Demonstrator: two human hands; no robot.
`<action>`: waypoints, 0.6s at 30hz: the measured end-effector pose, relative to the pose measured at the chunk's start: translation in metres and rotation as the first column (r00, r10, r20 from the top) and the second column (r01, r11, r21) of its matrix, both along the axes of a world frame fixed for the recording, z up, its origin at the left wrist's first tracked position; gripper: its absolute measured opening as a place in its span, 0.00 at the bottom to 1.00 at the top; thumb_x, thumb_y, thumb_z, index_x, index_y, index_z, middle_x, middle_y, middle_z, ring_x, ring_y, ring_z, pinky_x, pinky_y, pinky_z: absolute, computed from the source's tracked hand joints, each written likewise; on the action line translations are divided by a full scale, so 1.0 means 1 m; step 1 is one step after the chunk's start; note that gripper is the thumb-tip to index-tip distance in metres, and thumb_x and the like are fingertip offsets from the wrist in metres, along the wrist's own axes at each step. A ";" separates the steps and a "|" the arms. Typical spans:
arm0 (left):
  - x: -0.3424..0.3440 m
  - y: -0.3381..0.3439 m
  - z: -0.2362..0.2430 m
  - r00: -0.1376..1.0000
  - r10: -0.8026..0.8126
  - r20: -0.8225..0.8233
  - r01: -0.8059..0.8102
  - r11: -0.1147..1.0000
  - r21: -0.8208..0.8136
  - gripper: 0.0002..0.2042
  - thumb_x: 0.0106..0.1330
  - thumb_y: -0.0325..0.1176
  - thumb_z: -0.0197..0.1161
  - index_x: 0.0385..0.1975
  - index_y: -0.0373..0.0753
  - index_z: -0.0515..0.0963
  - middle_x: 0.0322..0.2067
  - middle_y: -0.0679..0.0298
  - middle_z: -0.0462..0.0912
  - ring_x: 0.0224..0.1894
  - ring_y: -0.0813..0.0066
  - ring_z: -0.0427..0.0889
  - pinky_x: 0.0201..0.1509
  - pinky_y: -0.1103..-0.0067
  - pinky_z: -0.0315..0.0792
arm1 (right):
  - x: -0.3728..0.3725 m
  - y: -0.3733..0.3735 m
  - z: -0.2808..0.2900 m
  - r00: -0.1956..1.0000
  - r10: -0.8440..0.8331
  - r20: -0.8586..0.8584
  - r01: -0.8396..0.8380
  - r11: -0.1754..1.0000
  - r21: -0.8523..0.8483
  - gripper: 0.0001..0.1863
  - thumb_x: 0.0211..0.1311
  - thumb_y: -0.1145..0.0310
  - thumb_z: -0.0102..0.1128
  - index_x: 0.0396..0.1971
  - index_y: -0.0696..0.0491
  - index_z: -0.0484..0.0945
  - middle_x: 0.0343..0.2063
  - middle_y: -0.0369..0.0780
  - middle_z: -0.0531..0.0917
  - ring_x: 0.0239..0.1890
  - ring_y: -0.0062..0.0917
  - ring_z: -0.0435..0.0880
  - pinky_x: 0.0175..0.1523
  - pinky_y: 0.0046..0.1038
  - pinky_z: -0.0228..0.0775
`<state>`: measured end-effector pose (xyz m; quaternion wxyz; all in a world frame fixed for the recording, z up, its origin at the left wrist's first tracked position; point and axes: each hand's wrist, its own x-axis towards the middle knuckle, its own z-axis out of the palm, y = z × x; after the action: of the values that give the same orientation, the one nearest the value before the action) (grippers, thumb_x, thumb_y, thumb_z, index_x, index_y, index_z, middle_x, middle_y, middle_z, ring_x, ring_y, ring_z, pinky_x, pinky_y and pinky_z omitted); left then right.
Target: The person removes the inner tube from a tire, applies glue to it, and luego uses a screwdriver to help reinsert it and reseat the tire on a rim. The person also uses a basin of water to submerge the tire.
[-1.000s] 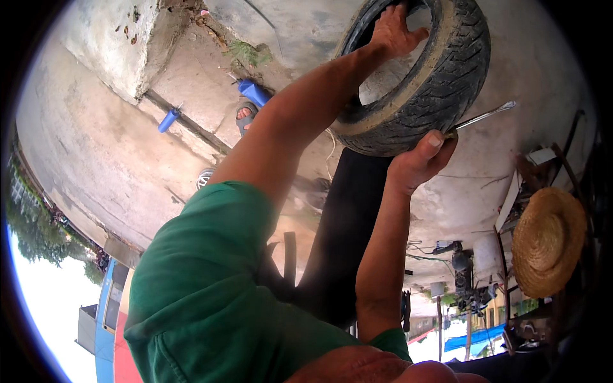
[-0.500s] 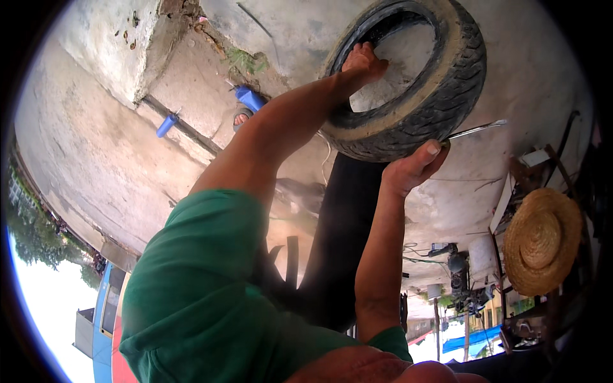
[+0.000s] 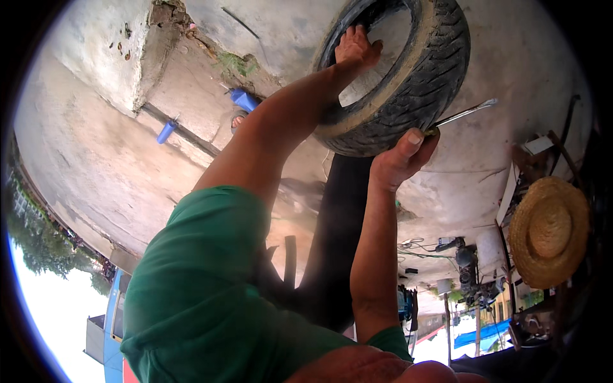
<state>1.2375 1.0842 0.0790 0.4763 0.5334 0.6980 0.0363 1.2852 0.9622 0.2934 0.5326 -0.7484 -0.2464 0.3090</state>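
Observation:
A worn black tyre (image 3: 434, 64), with a tan, dirt-coated sidewall, is raised at the top centre of the view. My left hand (image 3: 359, 50) reaches into its opening, fingers apart and touching the inside along the upper left. Under the tyre's lower right, my right hand (image 3: 406, 157) grips a slim metal tool (image 3: 466, 111) with a yellowish handle, close against the tread; the shaft points out to the upper right. The handle is mostly hidden by my fingers and thumb.
Two blue cylindrical objects (image 3: 167, 131) lie on the concrete at left, near a sandaled foot (image 3: 237, 120) and a rough concrete step (image 3: 147, 57). At right are a straw hat (image 3: 548, 231), wooden framing and dark machinery (image 3: 467, 265) with cables. My dark-trousered leg (image 3: 332, 223) is below the tyre.
My left hand has moved down and leftward within the opening, then slightly up. The tyre and my right hand with the tool have shifted left in the picture.

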 end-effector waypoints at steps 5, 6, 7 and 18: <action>-0.003 0.006 0.012 0.998 0.049 -0.030 -0.054 0.980 -0.192 0.33 0.64 0.54 0.64 0.63 0.39 0.67 0.62 0.54 0.68 0.69 0.53 0.65 0.69 0.58 0.66 | 0.004 -0.002 -0.004 0.996 0.072 0.054 -0.071 0.997 -0.020 0.41 0.64 0.34 0.56 0.51 0.63 0.69 0.48 0.43 0.76 0.48 0.26 0.75 0.54 0.29 0.71; -0.002 0.008 0.015 0.998 0.052 -0.042 -0.060 0.975 -0.215 0.33 0.64 0.54 0.63 0.63 0.39 0.67 0.63 0.54 0.68 0.70 0.54 0.64 0.69 0.58 0.65 | 0.005 0.000 -0.003 0.997 0.065 0.049 -0.064 0.998 -0.017 0.41 0.64 0.34 0.56 0.51 0.63 0.69 0.48 0.43 0.76 0.48 0.27 0.75 0.53 0.29 0.72; -0.001 0.008 0.019 0.997 0.053 -0.054 -0.065 0.968 -0.241 0.33 0.64 0.54 0.63 0.63 0.40 0.67 0.63 0.55 0.67 0.70 0.54 0.64 0.69 0.58 0.65 | 0.005 0.001 -0.003 0.998 0.057 0.042 -0.056 0.998 -0.016 0.41 0.64 0.34 0.56 0.51 0.63 0.69 0.48 0.43 0.76 0.48 0.27 0.75 0.53 0.29 0.72; -0.008 0.003 0.022 0.995 0.087 -0.045 -0.097 0.931 -0.351 0.33 0.64 0.52 0.61 0.65 0.39 0.64 0.64 0.54 0.66 0.71 0.53 0.62 0.70 0.58 0.63 | 0.005 0.002 -0.004 0.997 0.070 0.038 -0.070 0.997 -0.016 0.43 0.62 0.33 0.59 0.52 0.64 0.69 0.48 0.43 0.76 0.47 0.27 0.75 0.53 0.29 0.71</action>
<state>1.2298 1.0874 0.1006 0.5518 0.4065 0.7243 -0.0749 1.2898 0.9646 0.2892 0.5112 -0.7490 -0.2803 0.3147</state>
